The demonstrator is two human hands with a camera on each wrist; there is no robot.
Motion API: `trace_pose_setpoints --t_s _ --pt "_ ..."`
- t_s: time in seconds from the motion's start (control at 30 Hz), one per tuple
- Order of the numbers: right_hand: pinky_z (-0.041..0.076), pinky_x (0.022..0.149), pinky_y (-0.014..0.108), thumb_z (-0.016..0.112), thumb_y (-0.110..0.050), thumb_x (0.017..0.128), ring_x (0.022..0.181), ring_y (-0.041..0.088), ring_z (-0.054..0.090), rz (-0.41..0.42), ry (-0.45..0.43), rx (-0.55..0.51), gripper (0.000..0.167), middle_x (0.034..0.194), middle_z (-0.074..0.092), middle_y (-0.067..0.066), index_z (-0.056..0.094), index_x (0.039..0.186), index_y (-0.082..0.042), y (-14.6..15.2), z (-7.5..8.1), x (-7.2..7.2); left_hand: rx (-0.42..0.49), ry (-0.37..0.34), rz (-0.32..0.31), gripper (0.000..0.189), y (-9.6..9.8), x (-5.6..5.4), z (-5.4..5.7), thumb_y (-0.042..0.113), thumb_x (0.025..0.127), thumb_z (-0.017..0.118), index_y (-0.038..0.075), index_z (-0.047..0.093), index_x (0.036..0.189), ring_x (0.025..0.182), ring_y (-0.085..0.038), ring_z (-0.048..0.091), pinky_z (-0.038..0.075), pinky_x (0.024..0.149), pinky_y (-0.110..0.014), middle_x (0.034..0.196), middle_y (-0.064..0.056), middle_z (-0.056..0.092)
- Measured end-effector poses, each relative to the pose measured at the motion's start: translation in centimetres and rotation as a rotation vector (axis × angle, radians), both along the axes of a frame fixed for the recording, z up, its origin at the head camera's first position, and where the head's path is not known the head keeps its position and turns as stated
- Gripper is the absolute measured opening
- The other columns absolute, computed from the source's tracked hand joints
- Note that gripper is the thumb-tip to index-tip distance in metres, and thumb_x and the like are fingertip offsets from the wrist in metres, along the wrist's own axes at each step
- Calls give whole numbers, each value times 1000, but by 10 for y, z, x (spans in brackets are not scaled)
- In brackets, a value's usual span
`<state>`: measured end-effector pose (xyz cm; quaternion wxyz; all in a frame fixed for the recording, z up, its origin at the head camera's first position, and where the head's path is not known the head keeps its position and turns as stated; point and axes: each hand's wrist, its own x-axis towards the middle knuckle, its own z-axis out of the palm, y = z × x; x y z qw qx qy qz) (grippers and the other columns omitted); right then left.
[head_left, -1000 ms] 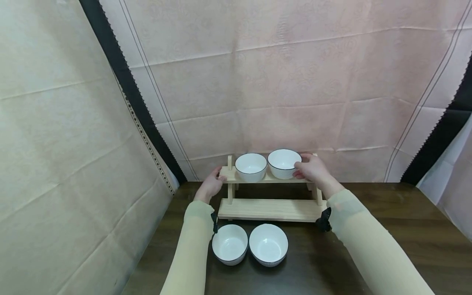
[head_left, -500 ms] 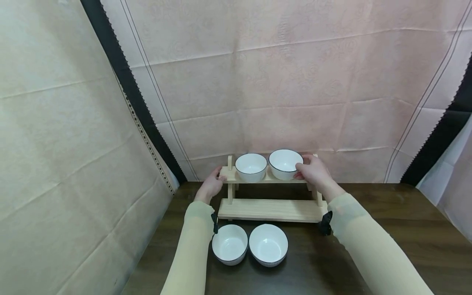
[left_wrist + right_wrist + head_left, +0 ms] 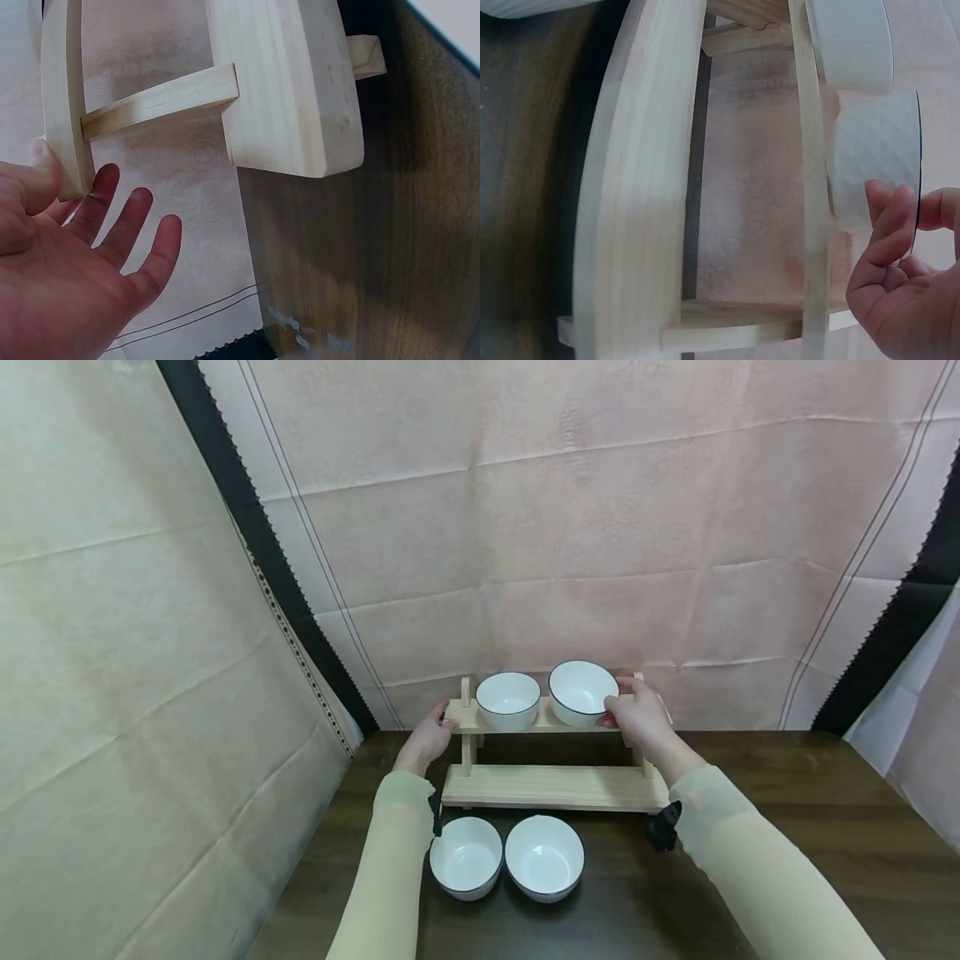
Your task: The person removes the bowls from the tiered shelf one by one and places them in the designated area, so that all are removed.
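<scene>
A two-tier wooden shelf rack (image 3: 555,787) stands at the back of the table. My left hand (image 3: 426,740) pinches the left end of its upper board; in the left wrist view the thumb and index finger are on the board (image 3: 69,97) while the other fingers (image 3: 166,244) spread free. My right hand (image 3: 643,720) holds the rim of a white dark-rimmed bowl (image 3: 583,687) at the right part of the upper board. In the right wrist view this bowl (image 3: 874,150) shows a textured side. Left of it on the same board sits another white bowl (image 3: 508,697).
Two more white bowls, one on the left (image 3: 467,858) and one on the right (image 3: 545,858), stand side by side on the dark wooden table (image 3: 787,793) before the rack. A pale cloth (image 3: 570,543) hangs behind, and another (image 3: 150,693) on the left.
My right hand has shifted slightly right with its bowl, widening the gap to the other upper bowl. The left hand keeps its place on the rack.
</scene>
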<state>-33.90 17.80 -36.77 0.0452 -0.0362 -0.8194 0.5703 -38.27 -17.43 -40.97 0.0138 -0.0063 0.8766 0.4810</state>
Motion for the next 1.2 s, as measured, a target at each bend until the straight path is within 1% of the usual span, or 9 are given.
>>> trace_pose_setpoints --t_s 0.1,0.2,0.3,0.37,0.53,0.67,0.83,0.93,1.2 --pt "56 65 22 51 -12 97 80 23 73 1 27 -53 63 114 65 23 30 156 -5 1 -5 3 3 -3 -1 60 0 0 -1 24 107 48 17 23 161 147 -36 29 23 119 -55 160 -17 32" --pt "51 58 20 49 -10 97 71 15 70 9 38 -107 63 98 71 19 29 156 -5 3 -9 8 6 -8 -2 60 1 0 -1 24 107 48 17 22 162 148 -37 27 22 119 -55 162 -16 29" --pt "47 56 21 49 -12 99 68 11 67 5 30 -136 63 87 73 11 27 158 -9 4 -14 13 -1 -6 -5 60 0 -1 -2 24 107 47 17 22 162 149 -36 24 20 119 -55 163 -15 27" --pt "48 61 23 49 -13 99 70 12 68 9 26 -155 64 88 73 9 25 158 -10 6 -17 16 -4 -6 -9 60 0 -1 -2 24 108 46 17 21 162 150 -36 22 19 120 -55 164 -14 26" --pt "52 69 24 49 -14 100 75 15 68 25 24 -187 64 96 72 14 25 159 -15 8 -26 26 -4 -15 -12 60 -2 1 -1 24 108 45 18 19 162 151 -35 18 17 120 -55 164 -15 24" --pt "54 69 25 49 -12 100 75 15 68 38 36 -204 64 98 72 17 25 160 -18 12 -37 37 -4 -20 -12 60 -2 1 0 24 108 44 18 18 162 151 -36 17 16 120 -56 165 -15 23" --pt "53 69 26 48 -11 101 75 13 69 48 58 -218 63 92 73 12 26 160 -18 18 -51 54 -28 -17 -9 60 -1 -2 -2 26 109 44 19 19 162 151 -34 17 17 121 -54 165 -13 23" --pt "50 67 26 48 -11 101 72 13 68 45 61 -215 63 86 75 10 26 159 -16 22 -59 64 -39 -17 -5 59 0 -4 -3 27 109 43 20 19 162 151 -33 17 17 121 -54 165 -12 23" --pt "52 66 28 51 -12 102 74 18 68 50 25 -204 59 86 75 8 30 157 -15 31 -77 86 -37 -8 -13 59 2 -1 -2 25 109 43 18 19 162 152 -33 15 15 121 -54 166 -12 21"
